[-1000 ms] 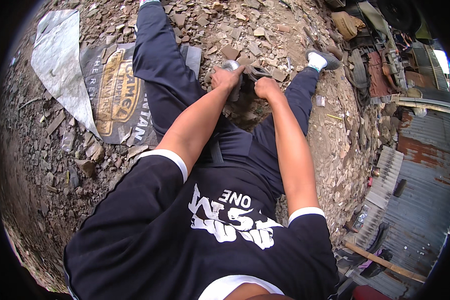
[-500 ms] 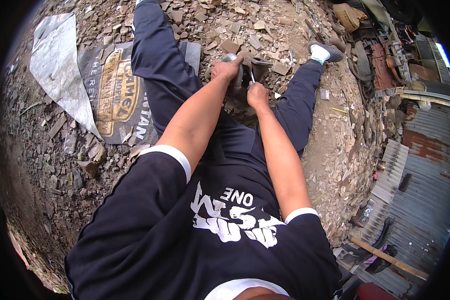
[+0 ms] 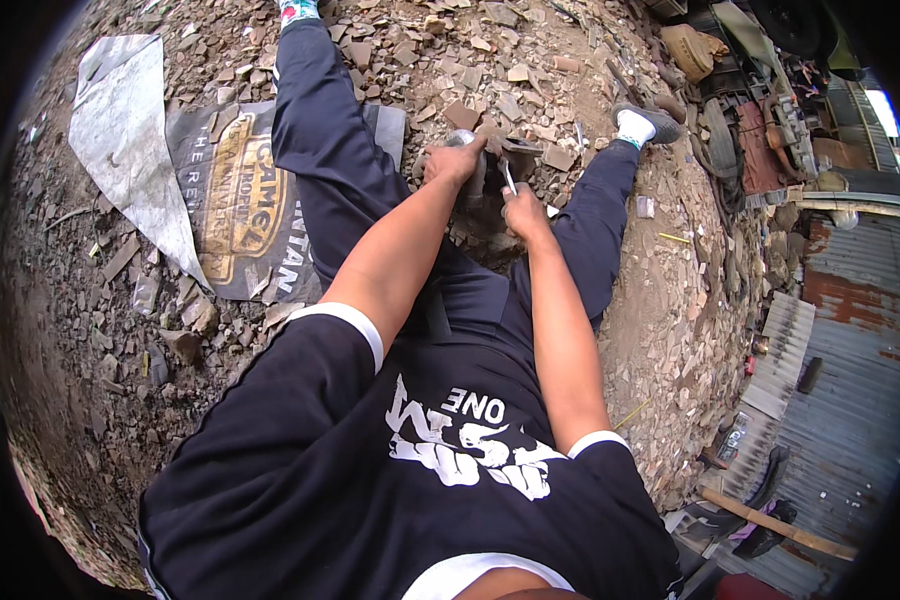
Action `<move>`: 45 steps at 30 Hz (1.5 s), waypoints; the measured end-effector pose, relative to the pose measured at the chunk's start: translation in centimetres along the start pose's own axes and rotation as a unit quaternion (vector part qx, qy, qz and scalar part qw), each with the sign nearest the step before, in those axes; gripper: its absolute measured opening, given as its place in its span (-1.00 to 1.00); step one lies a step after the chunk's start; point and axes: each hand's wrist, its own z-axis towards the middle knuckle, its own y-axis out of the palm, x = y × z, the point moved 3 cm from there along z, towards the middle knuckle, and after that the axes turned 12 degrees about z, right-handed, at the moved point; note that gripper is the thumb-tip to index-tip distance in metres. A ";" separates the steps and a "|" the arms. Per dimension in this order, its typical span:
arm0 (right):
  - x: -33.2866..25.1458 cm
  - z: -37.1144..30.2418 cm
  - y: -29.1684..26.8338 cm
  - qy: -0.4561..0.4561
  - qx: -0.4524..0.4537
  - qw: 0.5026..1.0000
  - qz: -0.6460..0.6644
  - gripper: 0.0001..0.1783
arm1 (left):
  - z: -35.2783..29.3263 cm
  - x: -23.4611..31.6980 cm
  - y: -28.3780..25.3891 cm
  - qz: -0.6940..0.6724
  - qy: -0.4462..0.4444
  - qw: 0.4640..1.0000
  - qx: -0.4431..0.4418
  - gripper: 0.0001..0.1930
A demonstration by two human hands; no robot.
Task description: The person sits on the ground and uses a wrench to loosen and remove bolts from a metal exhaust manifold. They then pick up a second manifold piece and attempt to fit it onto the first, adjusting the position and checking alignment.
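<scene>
Between my spread legs, a dark, greasy-looking metal part (image 3: 489, 183) stands close to the rubble ground, with a flat flange (image 3: 521, 148) at its upper right. My left hand (image 3: 455, 161) is closed around the upper left of this part. Lower and to the right, my right hand (image 3: 525, 212) grips a thin, shiny metal tool (image 3: 509, 177), whose far end points up against the part just below the flange. The tool's handle is hidden in my fist, so its exact kind is unclear. Shadow covers the part's underside.
Broken tile and stone (image 3: 510, 105) cover the ground around my legs. A dark printed banner (image 3: 202, 215) and a pale sheet (image 3: 125, 150) lie at left. At right are a corrugated metal sheet (image 3: 840, 400), a bamboo pole (image 3: 775, 523) and old machine parts (image 3: 755, 130).
The whole scene sits slightly lower in the picture as my head has shifted. My right hand and the tool have moved a little rightward; both hands keep their grip.
</scene>
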 end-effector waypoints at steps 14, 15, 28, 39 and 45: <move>-9.0 -1.8 -3.9 -0.155 0.027 0.974 -0.162 -0.72 | 1.0 -1.2 0.1 0.034 0.027 0.998 -0.037 0.54; -8.9 -1.3 -3.9 -0.149 0.019 0.972 -0.183 -0.72 | 0.8 -1.0 0.1 0.042 0.030 0.998 -0.028 0.54; -13.3 3.6 -3.7 -0.121 -0.149 0.902 -0.387 -0.63 | 1.7 -1.2 0.3 0.028 0.013 0.999 0.021 0.45; -8.7 2.0 -2.6 -0.086 -0.042 0.945 -0.314 -0.61 | 0.8 -1.3 1.0 -0.006 0.015 1.000 -0.009 0.51; -5.5 0.3 -0.6 -0.094 0.060 0.979 -0.173 -0.60 | 2.2 -0.8 1.4 -0.014 -0.010 1.000 -0.005 0.52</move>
